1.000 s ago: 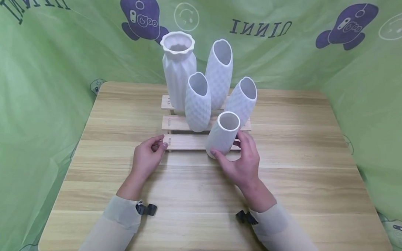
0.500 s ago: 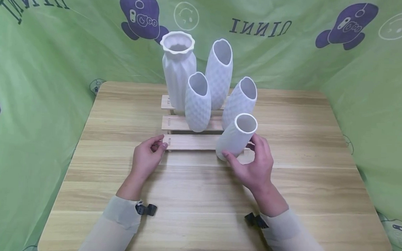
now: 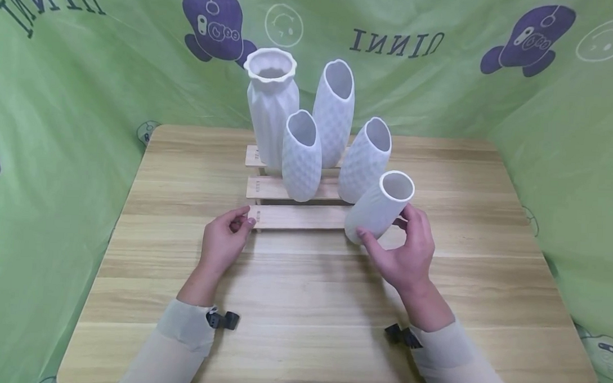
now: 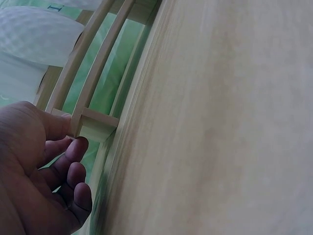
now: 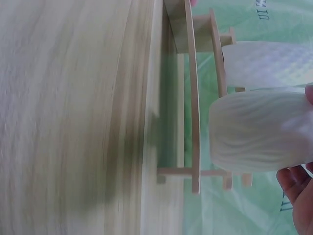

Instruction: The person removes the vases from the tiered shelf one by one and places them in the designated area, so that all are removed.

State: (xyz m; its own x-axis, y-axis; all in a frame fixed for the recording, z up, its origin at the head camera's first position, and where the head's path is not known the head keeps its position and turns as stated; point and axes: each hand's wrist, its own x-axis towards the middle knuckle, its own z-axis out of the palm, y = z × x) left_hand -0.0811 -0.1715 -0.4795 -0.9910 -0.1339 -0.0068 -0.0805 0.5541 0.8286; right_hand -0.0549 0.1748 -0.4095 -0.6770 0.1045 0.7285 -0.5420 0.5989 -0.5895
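My right hand [image 3: 404, 254] grips a small white vase [image 3: 377, 211] with a round mouth, thumb on the near side and fingers on the far side. The vase leans to the right over the right end of the stand's front board. Wavy ribs show on its wall [image 5: 259, 129] in the right wrist view, its base apart from the front board. At the left, my left hand [image 3: 226, 238] pinches the end of the front board of a stepped wooden plant stand [image 3: 300, 217]; thumb and forefinger close on the board's corner in the left wrist view.
On the stand's upper boards are a tall fluted vase [image 3: 272, 117] with a scalloped rim, a tall slant-mouthed vase [image 3: 333, 125], and two shorter dimpled vases, one left [image 3: 301, 163] and one right [image 3: 365, 162]. Green printed cloth [image 3: 492, 102] surrounds the wooden table [image 3: 302, 304].
My right hand has carried the small vase rightward along the front board, and the vase tilts more to the right. My left hand keeps its hold on the board's end.
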